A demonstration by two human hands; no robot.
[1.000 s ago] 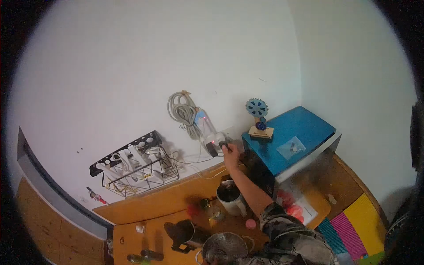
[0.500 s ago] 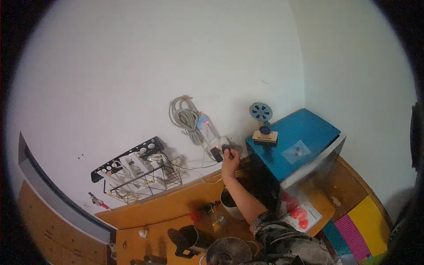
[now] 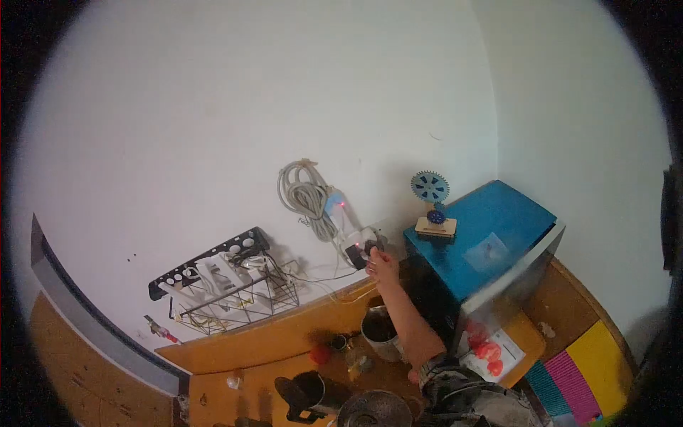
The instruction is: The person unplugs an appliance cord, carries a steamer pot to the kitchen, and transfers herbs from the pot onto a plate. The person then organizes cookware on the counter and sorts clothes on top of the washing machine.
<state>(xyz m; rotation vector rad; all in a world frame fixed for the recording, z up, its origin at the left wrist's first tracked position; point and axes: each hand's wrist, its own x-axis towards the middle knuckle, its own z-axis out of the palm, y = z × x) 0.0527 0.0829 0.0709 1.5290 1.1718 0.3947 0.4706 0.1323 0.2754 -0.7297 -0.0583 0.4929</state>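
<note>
My right hand (image 3: pixel 383 266) reaches up from a patterned sleeve (image 3: pixel 469 388) to a power strip (image 3: pixel 361 239) on the wall. Its fingers are closed on a black plug (image 3: pixel 371 247) at the strip's lower end. Another black plug (image 3: pixel 354 257) sits just left of it, with a dark cord running left. Red lights glow on the strip, and its grey cable (image 3: pixel 306 199) hangs coiled above. My left hand is not recognisable; a small skin-toned patch beside the sleeve is too little to identify.
A wire basket (image 3: pixel 238 292) of white adapters and cords hangs to the left. Right of my arm stands a blue-topped cabinet (image 3: pixel 466 249) bearing a gear model (image 3: pixel 434 206). Below are a metal pot (image 3: pixel 380 334), a dark pitcher (image 3: pixel 313 391) and a round lidded pot (image 3: pixel 375 411).
The whole view has shifted slightly, so things appear a little lower and further right. My right hand stays at the black plug on the power strip.
</note>
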